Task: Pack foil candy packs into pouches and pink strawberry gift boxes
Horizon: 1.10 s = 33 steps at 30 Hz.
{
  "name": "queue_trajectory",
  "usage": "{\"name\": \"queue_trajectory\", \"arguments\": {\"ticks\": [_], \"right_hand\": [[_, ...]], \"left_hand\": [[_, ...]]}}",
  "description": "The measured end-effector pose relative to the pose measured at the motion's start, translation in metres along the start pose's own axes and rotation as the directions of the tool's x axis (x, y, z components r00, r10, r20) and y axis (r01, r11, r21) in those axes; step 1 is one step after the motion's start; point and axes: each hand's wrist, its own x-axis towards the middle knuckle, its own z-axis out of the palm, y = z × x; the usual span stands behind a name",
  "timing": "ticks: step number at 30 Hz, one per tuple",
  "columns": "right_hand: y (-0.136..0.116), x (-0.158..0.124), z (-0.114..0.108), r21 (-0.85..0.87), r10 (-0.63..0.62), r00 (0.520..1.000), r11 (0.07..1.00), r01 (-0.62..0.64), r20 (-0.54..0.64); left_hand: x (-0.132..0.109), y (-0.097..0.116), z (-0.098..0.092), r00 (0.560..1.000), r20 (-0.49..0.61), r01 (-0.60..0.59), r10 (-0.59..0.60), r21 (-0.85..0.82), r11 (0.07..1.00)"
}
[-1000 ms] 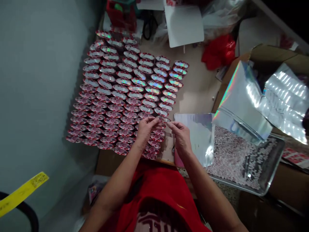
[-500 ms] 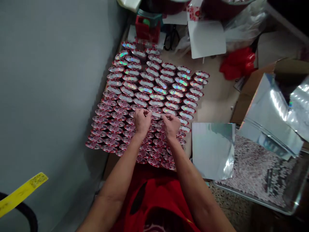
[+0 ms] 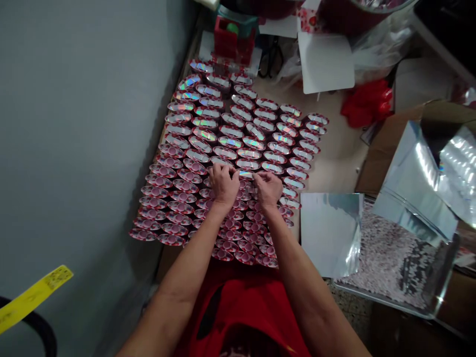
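Observation:
Rows of oval-topped red-and-pink packs (image 3: pixel 182 197) stand packed together on the table. Those farther off have a silvery, rainbow-glinting strip across the top (image 3: pixel 248 153), while the nearer ones show a bare pink round in the middle. One shiny sticker strip (image 3: pixel 245 174) lies across a pack top between my two hands. My left hand (image 3: pixel 225 187) is closed at its left end, fingers bent, the tips partly hidden. At the right end, my right hand (image 3: pixel 268 188) pinches with thumb and forefinger.
A silvery sheet (image 3: pixel 329 233) lies right of the packs, over a metal tray (image 3: pixel 386 300) of small pale pieces. Behind it stands a cardboard box (image 3: pixel 383 153) with plastic film. A red tape dispenser (image 3: pixel 225 42), scissors (image 3: pixel 273 57) and a red bag (image 3: pixel 366 104) lie farther back. A grey wall (image 3: pixel 85 124) borders the left.
The strip, earlier whitish between my fingertips, now glints with rainbow colours over the pack top. My left hand has come slightly farther over it. The whole view has shifted a little.

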Motion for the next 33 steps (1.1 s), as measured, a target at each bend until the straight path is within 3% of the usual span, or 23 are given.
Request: {"name": "queue_trajectory", "arguments": {"ticks": [9,14,18,22,25,27,29,31,33], "right_hand": [[-0.003,0.002,0.002,-0.002,0.015,1.0,1.0,-0.015,0.003],[-0.005,0.005,0.003,-0.088,0.032,0.999,0.996,-0.03,0.014],[-0.006,0.012,0.002,-0.186,0.089,0.993,0.977,-0.103,-0.081],[-0.01,0.011,-0.006,-0.127,0.055,0.992,0.99,-0.069,-0.114],[-0.018,0.004,-0.015,-0.037,0.029,0.994,0.999,-0.033,-0.105],[-0.024,-0.001,-0.019,0.021,0.03,0.995,0.999,-0.028,-0.097],[-0.029,-0.004,-0.019,0.074,0.035,0.995,0.997,-0.028,-0.089],[-0.032,-0.006,-0.016,0.117,0.033,0.996,0.993,-0.023,-0.081],[-0.033,-0.007,-0.013,0.141,0.027,0.997,0.99,-0.017,-0.072]], "left_hand": [[0.0,-0.001,0.001,1.0,0.014,0.009,-0.009,-0.017,1.0],[-0.002,0.001,0.005,1.0,0.005,0.026,-0.026,0.003,1.0],[0.006,0.007,0.006,0.99,-0.069,0.121,-0.121,-0.002,0.993],[0.012,0.007,-0.01,0.993,-0.061,0.099,-0.099,-0.006,0.995],[-0.003,-0.001,-0.027,0.995,0.021,0.098,-0.096,-0.233,0.968],[-0.021,-0.008,-0.033,0.962,0.219,0.255,-0.165,-0.491,0.833],[-0.039,-0.014,-0.034,0.849,0.486,0.508,-0.207,-0.641,0.576],[-0.052,-0.016,-0.03,0.715,0.674,0.691,-0.185,-0.64,0.337],[-0.058,-0.015,-0.025,0.655,0.738,0.753,-0.161,-0.623,0.21]]}}
